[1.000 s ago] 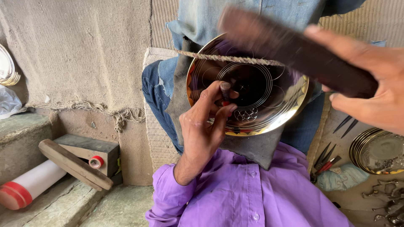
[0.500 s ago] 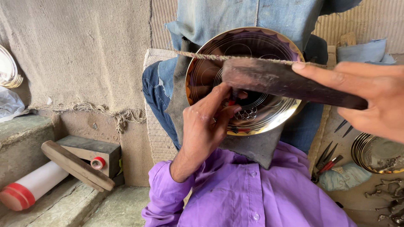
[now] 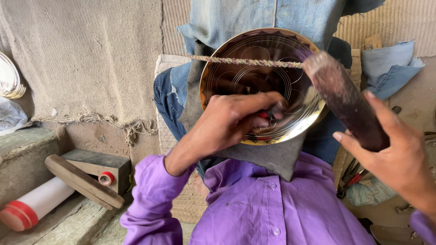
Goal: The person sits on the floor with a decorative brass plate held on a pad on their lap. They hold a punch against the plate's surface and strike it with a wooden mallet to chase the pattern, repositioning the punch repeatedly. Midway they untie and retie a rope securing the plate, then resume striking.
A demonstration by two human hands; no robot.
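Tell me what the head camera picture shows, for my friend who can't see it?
A person in a purple shirt presses a small red-tipped tool against a shiny round brass plate with the left hand, while the right hand holds a dark wooden block. A twisted cord crosses the plate, which rests on the lap.

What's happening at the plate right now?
A person in a purple shirt works a shiny engraved brass plate propped on their lap, with a twisted cord across it. The left hand presses a small red-handled tool to the plate's face. The right hand holds a dark wooden block raised beside it.
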